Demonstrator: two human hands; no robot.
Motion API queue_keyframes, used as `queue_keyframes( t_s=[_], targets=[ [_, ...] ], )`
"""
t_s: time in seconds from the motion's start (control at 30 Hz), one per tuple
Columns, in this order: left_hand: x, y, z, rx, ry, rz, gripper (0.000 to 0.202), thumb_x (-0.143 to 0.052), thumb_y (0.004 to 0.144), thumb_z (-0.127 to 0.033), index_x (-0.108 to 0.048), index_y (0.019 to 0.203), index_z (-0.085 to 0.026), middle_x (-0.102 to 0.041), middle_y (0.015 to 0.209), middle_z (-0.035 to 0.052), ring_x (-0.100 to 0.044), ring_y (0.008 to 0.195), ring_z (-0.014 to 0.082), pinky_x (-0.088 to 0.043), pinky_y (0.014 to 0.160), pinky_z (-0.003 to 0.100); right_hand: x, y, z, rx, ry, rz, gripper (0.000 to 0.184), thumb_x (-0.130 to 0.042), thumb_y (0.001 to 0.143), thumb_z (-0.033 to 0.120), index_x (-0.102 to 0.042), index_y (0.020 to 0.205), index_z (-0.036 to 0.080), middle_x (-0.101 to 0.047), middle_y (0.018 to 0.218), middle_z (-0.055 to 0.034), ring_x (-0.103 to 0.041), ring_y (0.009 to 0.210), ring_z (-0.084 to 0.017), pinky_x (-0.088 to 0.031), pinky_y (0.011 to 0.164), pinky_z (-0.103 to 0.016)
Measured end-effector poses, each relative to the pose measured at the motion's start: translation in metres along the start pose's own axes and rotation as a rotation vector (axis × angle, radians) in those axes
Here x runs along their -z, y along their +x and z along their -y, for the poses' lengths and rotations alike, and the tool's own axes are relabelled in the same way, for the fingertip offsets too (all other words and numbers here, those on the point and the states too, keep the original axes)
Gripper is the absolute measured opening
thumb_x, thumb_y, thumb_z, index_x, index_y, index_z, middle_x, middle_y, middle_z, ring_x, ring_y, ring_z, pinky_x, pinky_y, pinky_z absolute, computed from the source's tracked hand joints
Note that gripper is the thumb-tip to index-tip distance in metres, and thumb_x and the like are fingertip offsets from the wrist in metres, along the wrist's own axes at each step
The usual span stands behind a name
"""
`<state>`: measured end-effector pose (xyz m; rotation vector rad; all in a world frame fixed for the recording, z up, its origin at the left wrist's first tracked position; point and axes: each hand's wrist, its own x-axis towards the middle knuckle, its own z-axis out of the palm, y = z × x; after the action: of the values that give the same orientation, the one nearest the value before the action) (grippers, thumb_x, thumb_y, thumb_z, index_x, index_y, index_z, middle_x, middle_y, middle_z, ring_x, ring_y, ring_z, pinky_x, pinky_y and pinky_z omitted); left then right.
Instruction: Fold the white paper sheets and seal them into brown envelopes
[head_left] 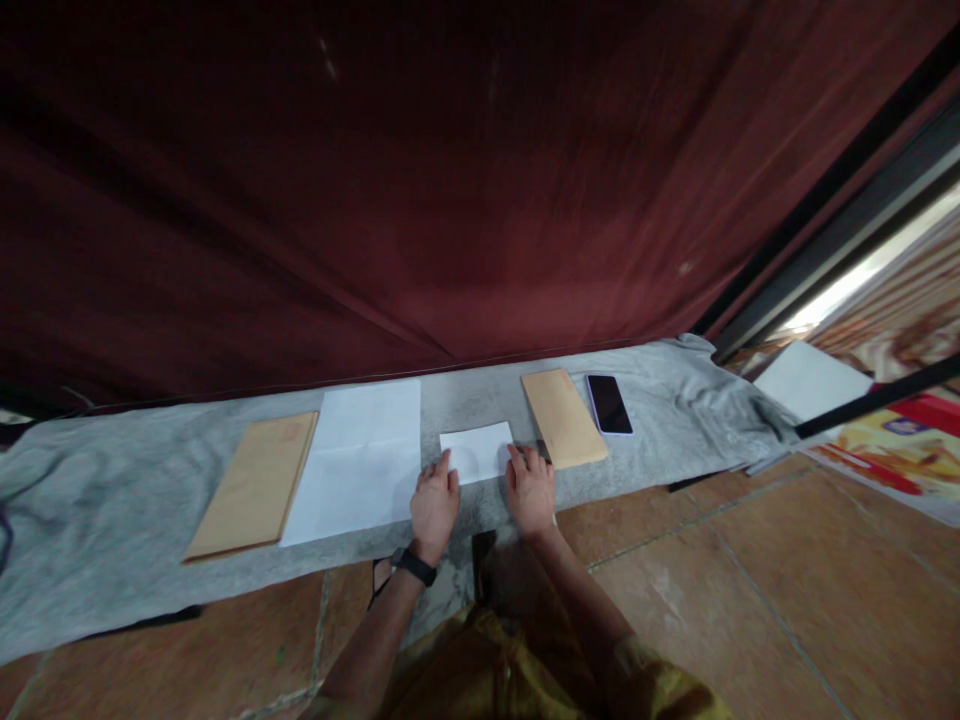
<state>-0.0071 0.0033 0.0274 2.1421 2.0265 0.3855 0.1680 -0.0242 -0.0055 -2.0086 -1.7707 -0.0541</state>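
"Where's the small folded-looking white paper (476, 450)?"

"Flat on the cloth-covered desk (660, 400), between the two hands."

"And the fingers?"

"The left hand (435, 505) has its fingers close together, with the tips at the paper's lower left corner. The right hand (530, 490) has its fingers loosely bent along the right edge. I can't tell whether either one pinches the paper or only rests against it."

"What's next to the right hand?"

"A brown envelope (565, 417), just beside its fingers, and past that a phone (610, 404) with a dark screen."

"On the other side?"

"A large white sheet (356, 460) near the left hand, then more brown envelopes (255, 485), apparently stacked. The left wrist wears a black watch (415, 567)."

"Behind it all?"

"A dark red curtain (450, 220)."
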Motion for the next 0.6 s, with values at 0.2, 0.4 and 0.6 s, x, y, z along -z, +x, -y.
queue_keyframes(
  t_s=[0.2,0.4,0.6],
  targets=[
    [-0.0019,-0.0006,0.0009,-0.001,0.005,0.004,0.043,-0.044,0.102,-0.025,-0.055,0.142,-0.016,-0.072,0.114,0.0127,-0.067,0.105,0.026,-0.056,0.086,0.035,0.0011,0.0006,0.0016,0.0,-0.005,0.006,0.035,-0.049,0.102,0.028,-0.06,0.135,0.022,-0.062,0.13,-0.0117,-0.057,0.106,-0.026,-0.038,0.093,-0.041],
    [-0.0049,-0.0015,0.0016,-0.006,-0.003,-0.001,0.043,-0.042,0.102,-0.025,-0.055,0.142,-0.017,-0.07,0.12,0.012,-0.065,0.11,0.0249,-0.054,0.09,0.033,0.0021,0.0002,0.0024,-0.006,-0.004,0.009,0.037,-0.051,0.102,0.036,-0.06,0.136,0.023,-0.062,0.131,-0.011,-0.056,0.107,-0.026,-0.037,0.093,-0.039],
    [-0.0052,0.0002,0.0005,0.014,-0.018,0.02,0.042,-0.043,0.102,-0.025,-0.055,0.142,-0.018,-0.069,0.12,0.0112,-0.064,0.11,0.0238,-0.053,0.092,0.032,0.0029,0.0,0.0025,-0.002,-0.019,0.021,0.038,-0.051,0.102,0.037,-0.059,0.136,0.022,-0.062,0.131,-0.0111,-0.055,0.108,-0.026,-0.036,0.092,-0.038]
  ],
)
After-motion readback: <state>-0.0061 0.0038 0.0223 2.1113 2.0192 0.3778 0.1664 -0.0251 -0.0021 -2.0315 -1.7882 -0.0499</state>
